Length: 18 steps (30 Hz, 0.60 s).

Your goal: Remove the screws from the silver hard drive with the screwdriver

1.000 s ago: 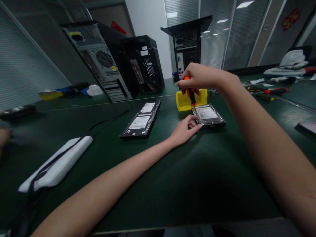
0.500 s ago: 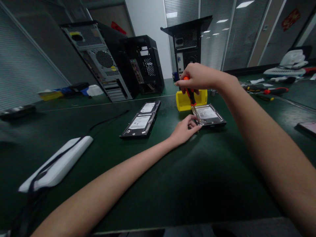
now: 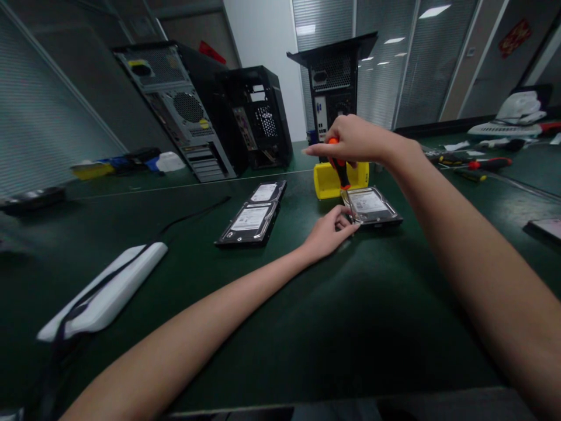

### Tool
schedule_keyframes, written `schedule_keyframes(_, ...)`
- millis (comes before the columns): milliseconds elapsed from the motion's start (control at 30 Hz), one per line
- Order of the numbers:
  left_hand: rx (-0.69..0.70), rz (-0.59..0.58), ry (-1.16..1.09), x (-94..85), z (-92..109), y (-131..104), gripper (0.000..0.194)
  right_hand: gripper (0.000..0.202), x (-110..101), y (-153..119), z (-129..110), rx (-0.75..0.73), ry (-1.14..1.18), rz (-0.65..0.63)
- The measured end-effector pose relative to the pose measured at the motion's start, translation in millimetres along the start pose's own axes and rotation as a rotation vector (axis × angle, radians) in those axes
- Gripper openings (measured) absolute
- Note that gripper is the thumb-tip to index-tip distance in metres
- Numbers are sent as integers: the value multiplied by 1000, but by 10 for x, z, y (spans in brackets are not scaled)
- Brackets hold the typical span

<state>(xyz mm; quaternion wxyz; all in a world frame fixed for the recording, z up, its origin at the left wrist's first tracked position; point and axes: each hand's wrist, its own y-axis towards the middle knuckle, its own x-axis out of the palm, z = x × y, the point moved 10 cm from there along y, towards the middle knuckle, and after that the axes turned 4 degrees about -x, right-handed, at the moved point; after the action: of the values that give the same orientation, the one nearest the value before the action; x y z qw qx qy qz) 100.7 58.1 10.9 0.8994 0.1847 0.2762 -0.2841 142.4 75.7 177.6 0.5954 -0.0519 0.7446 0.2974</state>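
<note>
My right hand [image 3: 346,140] is wrapped round the red and black handle of a screwdriver [image 3: 340,169], with one finger sticking out to the left. The screwdriver stands nearly upright, its shaft reaching down to the near left corner of a hard drive [image 3: 372,204]. That drive lies flat, label up. At the same corner my left hand [image 3: 333,231] grips the drive's edge with curled fingers, close around the screwdriver's tip; the exact contact of the tip is hidden. Behind the drive sits a yellow tray [image 3: 326,182]. Further left, two more hard drives [image 3: 249,219] lie end to end.
Computer cases [image 3: 188,111], [image 3: 258,117] stand at the back left, and another case [image 3: 333,76] stands behind my right hand. A white power strip-like block [image 3: 109,286] with a black strap lies at left. Several hand tools [image 3: 486,164] lie at right on the green table [image 3: 280,327].
The finger of my right hand now stretches further left from the screwdriver handle. My left hand stays at the drive's corner. The whole view has shifted slightly.
</note>
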Motion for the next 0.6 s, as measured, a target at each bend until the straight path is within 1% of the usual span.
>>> schedule_keyframes(100,-2,-4,-3,1,3,-3,33,61,0,-12,-2,-1,24,-4)
schedule_keyframes(300,-7,-18,1,-1,15,-8,34,50,52,-29,-22,13,132,-65)
schedule_keyframes(433,-5,-16,1,-3,16,-11,35,43,61,-19,-27,2,162,-71)
schedule_keyframes(600,0,-6,6,-9,10,-10,35,41,41,-27,-42,-3,158,-62)
